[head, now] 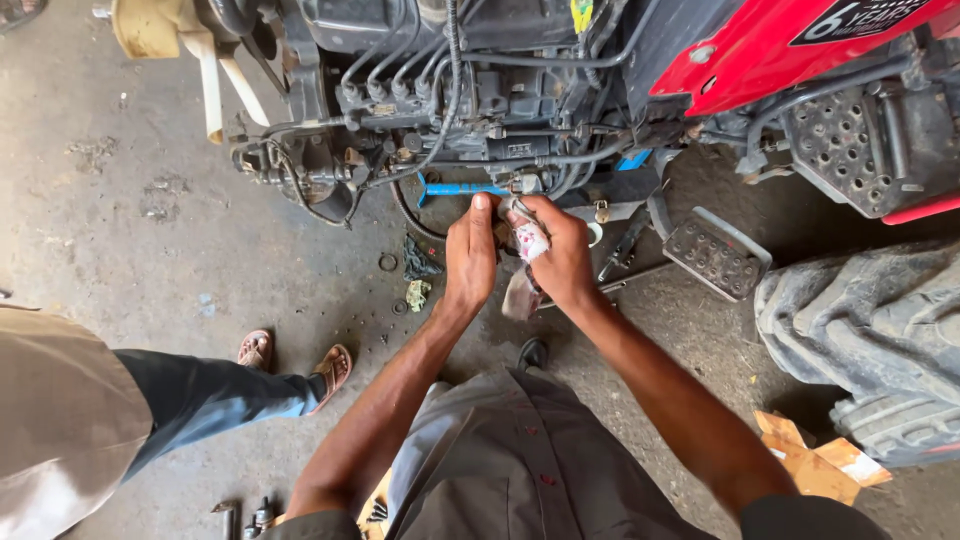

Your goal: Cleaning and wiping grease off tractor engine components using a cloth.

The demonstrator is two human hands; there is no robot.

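The left hand (470, 255) reaches up to the underside of the dark grey tractor engine (440, 90), fingers pressed together and thumb laid against a small metal fitting (522, 185) at the end of a blue-painted steel pipe (462, 189). The right hand (565, 262) is just beside it, curled and pinching a white rag stained with red (530, 242) against the same fitting; the rag's loose end hangs down between the two wrists. The hands nearly touch at the fingertips.

Room is tight above: black hoses and thin metal fuel lines (400, 65) crowd the engine's lower edge right over the knuckles. To the right, a perforated grey metal foot pedal (717, 254) stands close to the right forearm, and beyond it the lugged black rubber tyre (870, 340) closes off that side. The red sheet-metal bonnet (760, 45) overhangs the upper right.

To the left, the stained concrete floor (130, 200) lies more open, with a small metal ring (388, 262) and a scrap of dark cloth (420, 262) near the left hand. Another person's blue-trousered leg (210, 395) and sandalled feet (295, 360) stand at the lower left, well apart from the hands. Torn brown cardboard (815, 460) lies by the tyre.
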